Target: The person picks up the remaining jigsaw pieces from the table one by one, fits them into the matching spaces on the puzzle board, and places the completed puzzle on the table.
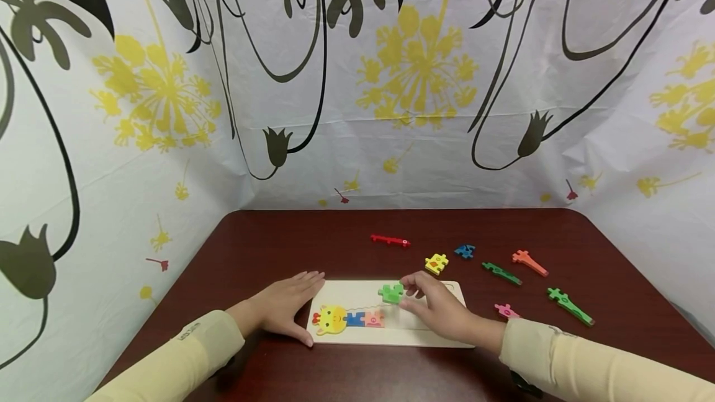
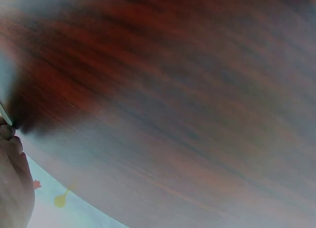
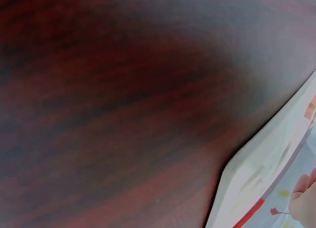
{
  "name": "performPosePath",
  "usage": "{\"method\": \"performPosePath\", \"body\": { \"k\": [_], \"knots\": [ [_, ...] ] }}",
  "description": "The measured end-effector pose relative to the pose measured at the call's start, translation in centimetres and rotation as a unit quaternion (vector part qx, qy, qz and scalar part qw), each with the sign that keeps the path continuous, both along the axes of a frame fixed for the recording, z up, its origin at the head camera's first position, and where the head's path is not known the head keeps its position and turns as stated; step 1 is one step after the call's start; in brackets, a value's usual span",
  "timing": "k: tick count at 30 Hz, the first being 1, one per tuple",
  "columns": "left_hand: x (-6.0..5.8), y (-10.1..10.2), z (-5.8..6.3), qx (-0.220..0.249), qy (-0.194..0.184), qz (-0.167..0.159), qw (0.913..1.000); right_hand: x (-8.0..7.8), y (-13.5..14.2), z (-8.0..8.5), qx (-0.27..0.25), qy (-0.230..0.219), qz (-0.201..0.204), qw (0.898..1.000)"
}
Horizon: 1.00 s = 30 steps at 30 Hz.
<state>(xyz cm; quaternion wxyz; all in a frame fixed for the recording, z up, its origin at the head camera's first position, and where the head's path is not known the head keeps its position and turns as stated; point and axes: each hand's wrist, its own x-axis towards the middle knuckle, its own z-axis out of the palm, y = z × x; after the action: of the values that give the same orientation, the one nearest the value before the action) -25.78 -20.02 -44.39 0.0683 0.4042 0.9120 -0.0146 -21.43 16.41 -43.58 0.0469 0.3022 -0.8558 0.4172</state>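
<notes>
A pale wooden puzzle board (image 1: 346, 338) lies flat on the table. In its recess, a yellow giraffe-head piece (image 1: 332, 320), a blue piece (image 1: 355, 319) and a salmon-pink piece (image 1: 374, 319) sit joined in a row. My left hand (image 1: 283, 306) rests at the board's left end, fingers straight and thumb spread near the lower corner. Over the board's upper middle, my right hand (image 1: 438, 306) pinches a light green puzzle piece (image 1: 390, 293) by its right side. The right hand hides part of the recess. The right wrist view shows the board (image 3: 256, 173) but not the green piece.
Beyond the board lie loose puzzle pieces: red (image 1: 390, 241), yellow (image 1: 436, 263) and blue (image 1: 465, 251). To the right are dark green (image 1: 501, 273), orange (image 1: 529, 262), green (image 1: 570, 306) and pink (image 1: 506, 311) ones. A patterned cloth (image 1: 357, 166) hangs behind the table (image 1: 290, 241).
</notes>
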Motion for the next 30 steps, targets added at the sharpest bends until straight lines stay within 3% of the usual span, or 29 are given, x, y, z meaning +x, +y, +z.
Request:
{"method": "performPosePath", "body": {
  "k": [14, 30],
  "knots": [
    [0.0, 0.0, 0.0, 0.002, 0.002, 0.0, 1.0, 0.8, 0.3, -0.7, 0.02, 0.011, 0.025, 0.999],
    [0.1, 0.1, 0.3, 0.002, -0.011, 0.005, 0.9999, 0.9, 0.7, -1.5, 0.045, -0.022, 0.041, 0.998]
  ]
}}
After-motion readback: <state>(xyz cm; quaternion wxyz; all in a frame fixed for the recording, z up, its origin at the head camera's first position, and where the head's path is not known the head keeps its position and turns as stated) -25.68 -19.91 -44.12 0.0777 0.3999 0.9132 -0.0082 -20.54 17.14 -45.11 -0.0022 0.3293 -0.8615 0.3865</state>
